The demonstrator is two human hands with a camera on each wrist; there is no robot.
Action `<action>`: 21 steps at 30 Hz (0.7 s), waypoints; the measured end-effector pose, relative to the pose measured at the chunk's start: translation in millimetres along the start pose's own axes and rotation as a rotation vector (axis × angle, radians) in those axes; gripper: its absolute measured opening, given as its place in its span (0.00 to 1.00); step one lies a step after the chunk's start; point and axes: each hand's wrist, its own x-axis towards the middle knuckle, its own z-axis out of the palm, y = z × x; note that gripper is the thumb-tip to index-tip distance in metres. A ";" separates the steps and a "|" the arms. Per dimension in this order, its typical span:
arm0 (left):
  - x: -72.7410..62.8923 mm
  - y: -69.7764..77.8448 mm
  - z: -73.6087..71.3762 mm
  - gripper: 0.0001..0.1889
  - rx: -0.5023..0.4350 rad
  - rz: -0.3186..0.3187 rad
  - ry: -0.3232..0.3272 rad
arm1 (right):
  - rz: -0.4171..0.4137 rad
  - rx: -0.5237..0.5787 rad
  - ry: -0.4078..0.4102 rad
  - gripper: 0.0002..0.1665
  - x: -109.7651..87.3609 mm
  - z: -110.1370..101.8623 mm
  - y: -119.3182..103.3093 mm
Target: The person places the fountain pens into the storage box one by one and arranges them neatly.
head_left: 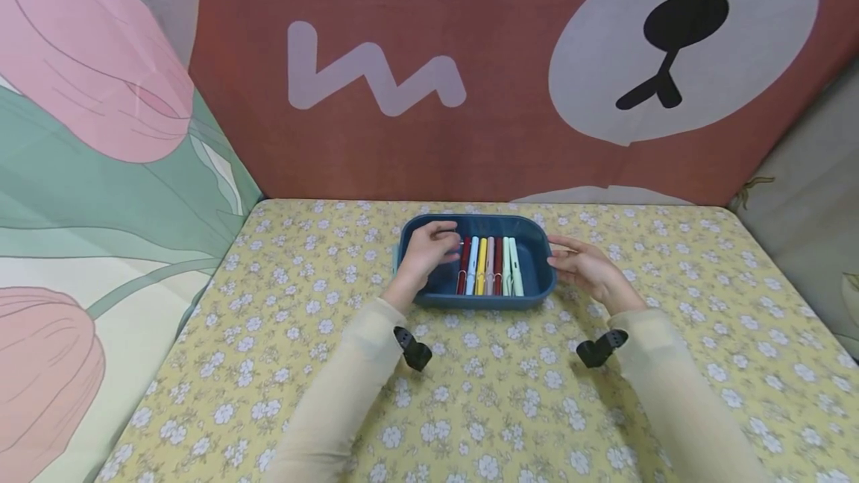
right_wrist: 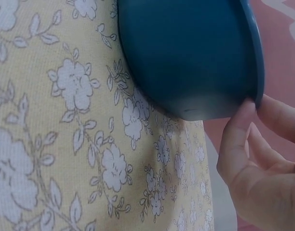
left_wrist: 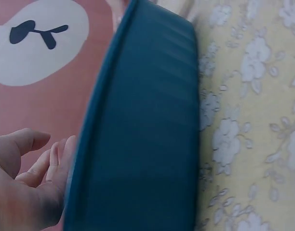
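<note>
A dark blue box (head_left: pixel 493 303) with rounded corners stands on the table. Inside it lies a row of several capped pens (head_left: pixel 489 267) with clips, in dark red, light blue, yellow, dusty pink and pale green. My left hand (head_left: pixel 429 250) reaches over the box's left part, its fingers loosely bent near the leftmost dark red pen (head_left: pixel 464 267). In the left wrist view, the box's side wall (left_wrist: pixel 138 125) hides part of that hand, and nothing shows in its grasp. At the right end, my right hand (head_left: pixel 589 270) pinches the box's rim between thumb (right_wrist: pixel 241 118) and fingers.
A yellow floral cloth (head_left: pixel 470 393) covers the table. Behind it hangs a red-brown cloth (head_left: pixel 416 155) with a bear face, and a flower-print cloth (head_left: pixel 101 170) hangs on the left. A pale green edge (head_left: pixel 395 260) sticks out at the box's left end.
</note>
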 end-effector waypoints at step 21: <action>-12.9 15.9 -64.6 0.21 -0.059 -0.030 0.099 | -0.002 0.005 -0.001 0.39 1.5 1.1 -1.4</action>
